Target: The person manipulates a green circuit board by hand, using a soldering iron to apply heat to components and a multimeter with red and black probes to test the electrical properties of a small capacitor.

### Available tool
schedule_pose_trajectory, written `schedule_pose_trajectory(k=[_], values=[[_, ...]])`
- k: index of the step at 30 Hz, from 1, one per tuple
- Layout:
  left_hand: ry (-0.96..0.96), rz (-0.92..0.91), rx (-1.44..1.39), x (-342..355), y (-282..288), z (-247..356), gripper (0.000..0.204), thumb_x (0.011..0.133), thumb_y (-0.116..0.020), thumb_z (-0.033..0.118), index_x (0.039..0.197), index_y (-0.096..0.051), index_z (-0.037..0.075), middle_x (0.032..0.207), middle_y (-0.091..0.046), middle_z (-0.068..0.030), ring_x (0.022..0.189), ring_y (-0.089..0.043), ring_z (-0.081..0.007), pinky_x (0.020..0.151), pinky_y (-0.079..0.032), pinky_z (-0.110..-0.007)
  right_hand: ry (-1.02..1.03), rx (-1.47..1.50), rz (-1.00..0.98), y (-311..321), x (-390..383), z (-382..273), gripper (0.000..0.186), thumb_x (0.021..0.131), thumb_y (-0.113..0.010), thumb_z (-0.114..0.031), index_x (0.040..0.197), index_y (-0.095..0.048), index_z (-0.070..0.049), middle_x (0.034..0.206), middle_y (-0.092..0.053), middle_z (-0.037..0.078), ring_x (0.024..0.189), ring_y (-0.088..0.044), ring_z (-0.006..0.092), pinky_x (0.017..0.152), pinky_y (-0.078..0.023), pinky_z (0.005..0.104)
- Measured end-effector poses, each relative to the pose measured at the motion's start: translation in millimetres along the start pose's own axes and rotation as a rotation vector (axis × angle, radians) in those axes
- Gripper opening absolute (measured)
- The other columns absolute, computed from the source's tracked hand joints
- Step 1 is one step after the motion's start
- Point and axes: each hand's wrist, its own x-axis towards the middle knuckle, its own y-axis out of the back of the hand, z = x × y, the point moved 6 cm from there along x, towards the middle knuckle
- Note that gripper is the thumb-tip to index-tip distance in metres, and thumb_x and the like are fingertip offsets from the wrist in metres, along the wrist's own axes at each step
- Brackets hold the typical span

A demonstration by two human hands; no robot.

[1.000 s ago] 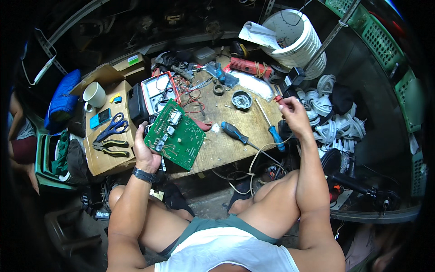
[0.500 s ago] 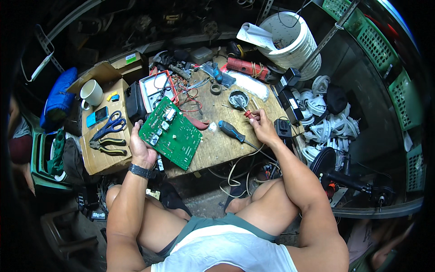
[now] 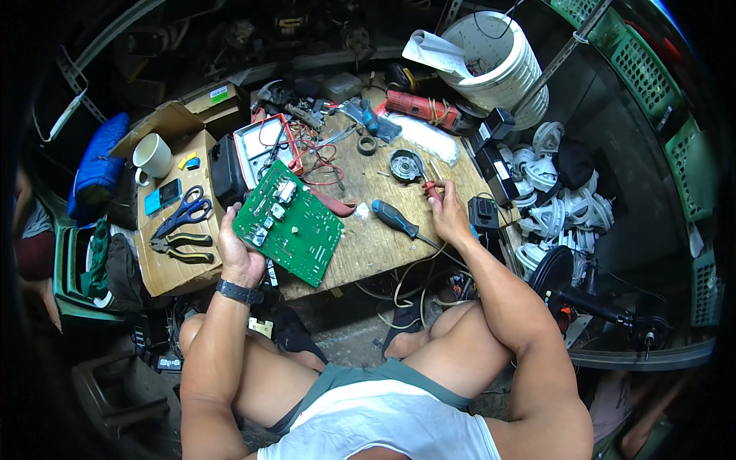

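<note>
My left hand (image 3: 238,253) grips a green circuit board (image 3: 288,226) by its left edge, tilted, with its white connectors and components showing. My right hand (image 3: 448,211) is closed on a red-handled tool (image 3: 435,192) whose slim metal shaft points up toward a round metal part (image 3: 406,167); whether it touches that part I cannot tell. A black-and-blue screwdriver (image 3: 395,221) lies between my hands. Behind the board are red and black leads (image 3: 326,153) and an open red-rimmed box (image 3: 261,139). A red pliers-like handle (image 3: 333,204) lies beside the board.
Scissors (image 3: 190,211), pliers (image 3: 184,251) and a mug (image 3: 152,161) stand or lie on cardboard at left. A red power tool (image 3: 418,107), white bucket (image 3: 506,77) and white plastic parts (image 3: 560,215) crowd the back and right. Another person's leg (image 3: 34,268) shows at left.
My right hand has moved left and down with the red-handled tool, from the workbench's right side to beside the round metal part. The board has shifted slightly left in my left hand.
</note>
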Motion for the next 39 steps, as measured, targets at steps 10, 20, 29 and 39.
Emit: schedule_pose_trajectory(k=[10,20,29,39], values=[[0.021,-0.039,0.018,0.8,-3.7,-0.2,0.028,0.107,-0.044,0.029,0.108,-0.061,0.008,0.106,-0.07,-0.0079,0.099,-0.067,-0.0218,0.094,-0.052,-0.039,-0.005,-0.074,-0.029,-6.9,6.9,3.2,0.034,0.095,-0.057,-0.011,0.126,-0.044,-0.005,0.112,-0.063,0.027,0.103,-0.062,0.0467,0.091,-0.047,0.0513],[0.023,-0.06,-0.002,7.9,6.6,-2.3,0.033,0.106,-0.043,0.031,0.111,-0.064,0.005,0.108,-0.071,-0.0098,0.1,-0.068,-0.0244,0.096,-0.052,-0.042,-0.009,-0.039,-0.03,-2.9,14.6,4.0,0.031,0.095,-0.06,-0.01,0.123,-0.048,-0.005,0.108,-0.065,0.026,0.1,-0.064,0.0453,0.088,-0.048,0.0511],[0.051,-0.087,-0.006,8.1,3.0,-4.2,0.037,0.107,-0.041,0.032,0.113,-0.065,0.004,0.11,-0.072,-0.0116,0.101,-0.068,-0.0265,0.097,-0.052,-0.043,0.039,-0.097,-0.044,-12.9,14.6,3.4,0.039,0.09,-0.065,-0.011,0.124,-0.047,-0.001,0.116,-0.061,0.028,0.109,-0.059,0.0449,0.094,-0.046,0.0499],[0.019,-0.098,0.024,-2.5,-6.7,1.2,0.026,0.106,-0.044,0.028,0.108,-0.06,0.008,0.106,-0.069,-0.0071,0.1,-0.066,-0.0207,0.095,-0.051,-0.038,-0.007,-0.037,-0.021,-14.0,17.1,2.2,0.038,0.089,-0.064,-0.01,0.123,-0.048,-0.002,0.114,-0.062,0.026,0.108,-0.06,0.043,0.093,-0.047,0.049]])
